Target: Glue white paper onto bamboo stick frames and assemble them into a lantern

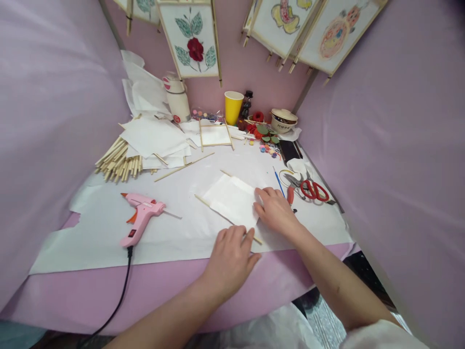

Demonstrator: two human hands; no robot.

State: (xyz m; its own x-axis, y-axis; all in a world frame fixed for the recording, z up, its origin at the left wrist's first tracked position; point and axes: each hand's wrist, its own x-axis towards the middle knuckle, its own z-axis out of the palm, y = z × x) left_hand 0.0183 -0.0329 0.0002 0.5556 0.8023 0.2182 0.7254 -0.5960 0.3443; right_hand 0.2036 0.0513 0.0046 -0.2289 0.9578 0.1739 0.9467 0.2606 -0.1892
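A small white paper sheet [230,196] lies on the white table covering, with a thin wooden stick [214,207] along its near edge and another stick [225,172] showing at its far edge. My left hand [230,261] rests at the near stick, its fingertips bent over the stick and the paper's near corner, the thumb held apart. At the paper's right edge, my right hand [278,211] has its fingers and thumb closed on the sheet. What lies beneath its fingertips is hidden.
Left of the paper lies a pink glue gun [143,215] with a black cord. Behind it are a stick bundle [119,160] and stacked paper [156,135]. A finished small frame [217,134] and yellow cup [233,107] stand farther back. Red-handled scissors [314,190] lie right; decorated panels [192,41] hang above.
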